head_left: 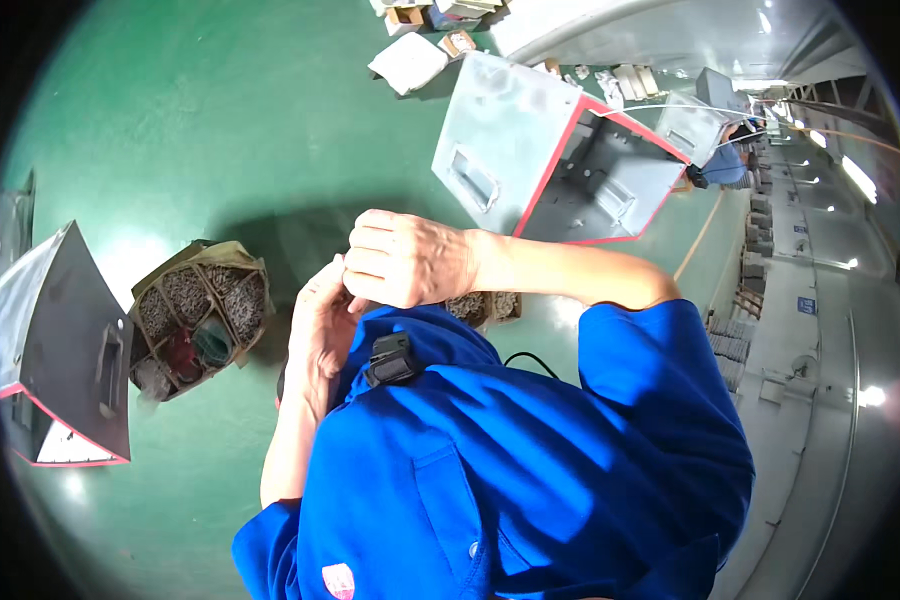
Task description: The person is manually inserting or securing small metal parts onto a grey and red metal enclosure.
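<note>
My left hand [320,315] and my right hand [405,260] meet in front of my chest, over the green floor. The right one lies uppermost with its fingers curled closed, back of the hand up. My left fingers are bent together against it, partly covered by it. Whatever they hold, if anything, is hidden between them. To the left of my hands stands a divided carton [213,282] full of small metallic pieces, with something green and something red in its front compartments. A second divided box [505,304] shows partly from under my right forearm.
A grey metal cabinet [505,130] with red edging and an open front stands ahead right. Another grey cabinet [70,350] is at left. A white package [408,62] and small cartons lie at the far side. A person [725,165] is at the far right.
</note>
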Available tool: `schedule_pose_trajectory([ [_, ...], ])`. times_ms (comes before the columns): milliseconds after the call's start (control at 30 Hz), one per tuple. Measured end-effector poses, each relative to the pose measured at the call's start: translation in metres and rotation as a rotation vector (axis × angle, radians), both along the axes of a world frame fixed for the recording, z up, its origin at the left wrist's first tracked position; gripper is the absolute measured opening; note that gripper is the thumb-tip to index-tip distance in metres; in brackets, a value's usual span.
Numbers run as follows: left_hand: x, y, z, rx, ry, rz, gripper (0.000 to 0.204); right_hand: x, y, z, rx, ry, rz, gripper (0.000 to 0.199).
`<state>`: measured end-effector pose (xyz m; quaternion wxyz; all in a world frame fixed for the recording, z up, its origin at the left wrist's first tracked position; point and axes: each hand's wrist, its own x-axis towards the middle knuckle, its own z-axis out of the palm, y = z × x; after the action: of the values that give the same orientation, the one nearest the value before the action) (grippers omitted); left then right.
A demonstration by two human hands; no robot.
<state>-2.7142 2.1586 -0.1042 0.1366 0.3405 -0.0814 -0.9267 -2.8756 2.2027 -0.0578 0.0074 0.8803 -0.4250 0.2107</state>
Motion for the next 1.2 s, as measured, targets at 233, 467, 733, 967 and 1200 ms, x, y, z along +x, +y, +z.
schedule_pose_trajectory([
  [233, 0.068, -0.018, -0.020, -0.427, -0.140, -0.254, 0.027, -0.112, -0.015, 0.052, 0.433, 0.271, -0.250, 0.007],
  [467, 0.204, 0.017, -0.105, -1.104, -0.895, -0.815, 0.020, -0.192, 0.003, 0.075, 0.756, 0.804, -0.458, 0.010],
  [733, 0.260, 0.047, -0.129, -0.918, -0.926, -0.491, 0.025, -0.204, 0.011, 0.058, 0.773, 0.918, -0.352, 0.012],
  [967, 0.284, 0.064, -0.113, -0.970, -1.092, -0.696, 0.018, -0.181, 0.051, 0.044, 0.657, 1.000, -0.282, 0.011],
  [1200, 0.258, 0.079, -0.087, -0.726, -0.750, -0.432, 0.017, -0.163, 0.041, 0.042, 0.712, 1.013, -0.359, 0.010],
])
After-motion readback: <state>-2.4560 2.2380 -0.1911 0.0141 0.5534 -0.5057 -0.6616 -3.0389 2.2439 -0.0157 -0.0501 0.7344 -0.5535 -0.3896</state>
